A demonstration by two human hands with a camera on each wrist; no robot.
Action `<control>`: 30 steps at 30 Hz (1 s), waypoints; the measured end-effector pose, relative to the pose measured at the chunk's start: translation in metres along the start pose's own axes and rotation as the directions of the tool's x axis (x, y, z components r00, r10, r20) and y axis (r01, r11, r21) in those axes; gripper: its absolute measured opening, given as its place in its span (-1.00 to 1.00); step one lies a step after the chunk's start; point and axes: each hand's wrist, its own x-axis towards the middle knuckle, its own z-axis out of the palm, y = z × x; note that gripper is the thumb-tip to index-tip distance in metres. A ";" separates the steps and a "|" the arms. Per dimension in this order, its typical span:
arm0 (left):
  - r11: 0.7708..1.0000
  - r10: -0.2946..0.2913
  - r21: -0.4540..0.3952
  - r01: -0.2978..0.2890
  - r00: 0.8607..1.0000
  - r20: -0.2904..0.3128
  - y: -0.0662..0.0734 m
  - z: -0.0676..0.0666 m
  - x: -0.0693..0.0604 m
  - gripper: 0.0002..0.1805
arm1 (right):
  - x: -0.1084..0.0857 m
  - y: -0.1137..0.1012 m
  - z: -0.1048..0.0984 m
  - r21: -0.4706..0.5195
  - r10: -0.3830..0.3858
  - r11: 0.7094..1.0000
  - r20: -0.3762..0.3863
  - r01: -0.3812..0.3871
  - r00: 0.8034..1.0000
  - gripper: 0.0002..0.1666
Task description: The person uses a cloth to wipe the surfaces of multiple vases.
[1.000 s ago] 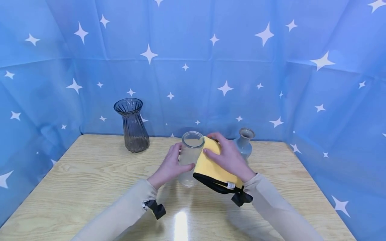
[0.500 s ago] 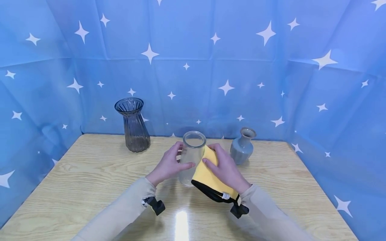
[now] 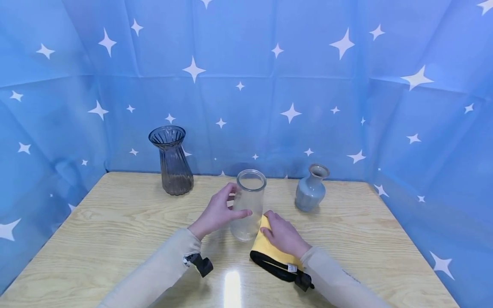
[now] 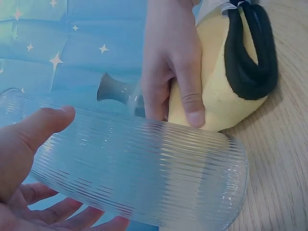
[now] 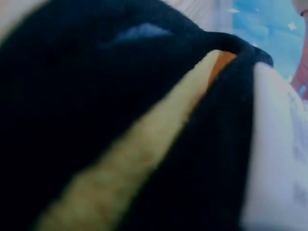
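A clear ribbed glass vase (image 3: pixel 249 199) stands upright on the table in the head view. My left hand (image 3: pixel 216 214) holds it from the left, thumb in front and fingers behind. In the left wrist view the thumb and fingers lie along either side of the ribbed glass (image 4: pixel 144 163). On the vase's other side, my right hand (image 3: pixel 286 236) grips a folded yellow cloth (image 3: pixel 265 244) with black edging, close against the lower glass. Only the blurred cloth (image 5: pixel 144 139) and its white label (image 5: pixel 274 144) fill most of the right wrist view, hiding the right fingers.
A dark fluted glass vase (image 3: pixel 175 169) stands at the back left of the wooden table (image 3: pixel 115 239). A small blue-grey ceramic vase (image 3: pixel 310 192) stands behind my right hand. Blue star-patterned curtain (image 3: pixel 246 107) encloses the back and sides.
My right hand has slid the cloth down the side of the glass vase toward its base, uncovering the blue-grey vase. The left hand keeps its hold and the glass vase stays in place.
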 end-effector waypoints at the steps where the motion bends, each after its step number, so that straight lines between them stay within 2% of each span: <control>1: 1.000 0.000 -0.001 0.000 1.000 -0.002 0.000 0.000 0.000 -0.42 | 0.000 -0.001 0.000 -0.013 -0.003 1.000 0.001 0.003 1.000 -0.64; 6: 1.000 0.001 -0.003 -0.001 1.000 -0.015 0.000 -0.001 -0.001 -0.42 | 0.002 -0.005 -0.001 -0.020 0.011 1.000 0.011 -0.011 1.000 -0.63; 9: 1.000 0.009 -0.009 -0.009 1.000 -0.012 -0.001 -0.001 0.000 -0.42 | 0.004 -0.002 -0.002 0.073 0.060 0.995 0.040 -0.063 0.997 -0.61; 11: 1.000 0.012 -0.012 -0.012 1.000 -0.006 -0.001 0.000 0.000 -0.42 | 0.004 0.002 -0.003 0.168 0.099 0.980 0.062 -0.108 0.993 -0.62; 14: 1.000 0.010 -0.025 -0.010 1.000 0.014 -0.001 0.001 0.001 -0.42 | 0.003 0.009 -0.006 0.305 0.147 0.938 0.079 -0.164 0.986 -0.64; 18: 0.999 0.004 -0.032 -0.003 0.999 0.034 -0.001 0.001 0.002 -0.42 | 0.004 0.011 -0.015 0.374 0.164 0.912 0.042 -0.167 0.986 -0.65; 22: 1.000 0.002 -0.028 -0.001 0.999 0.037 0.000 0.001 0.002 -0.42 | 0.005 0.002 -0.032 0.350 0.137 0.930 -0.040 -0.114 0.990 -0.60; 26: 1.000 0.001 -0.026 0.000 0.999 0.039 -0.001 0.001 0.001 -0.41 | 0.006 -0.010 -0.052 0.270 0.079 0.962 -0.101 -0.049 0.992 -0.54; 30: 0.999 0.009 -0.036 -0.007 0.999 0.044 -0.002 0.001 0.001 -0.40 | 0.008 -0.020 -0.070 0.195 0.013 0.981 -0.145 0.015 0.989 -0.50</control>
